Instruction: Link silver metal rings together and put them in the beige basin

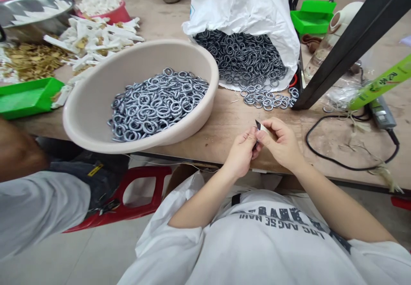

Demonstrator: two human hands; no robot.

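Observation:
My right hand pinches a small craft blade with a dark pointed tip and a pale body. Close against it, my left hand is closed, thumb on top, around something dark that its fingers mostly hide. Both hands meet just above the table's front edge. To their left stands a big beige basin with a heap of grey metal rings in it. Beyond my hands, a white sack lies open, and more rings spill from its mouth onto the wooden table.
A dark metal post slants up on the right. Past it lie a black cable and a green-yellow packet. White pieces and a green tray are at left, beside another person's arm.

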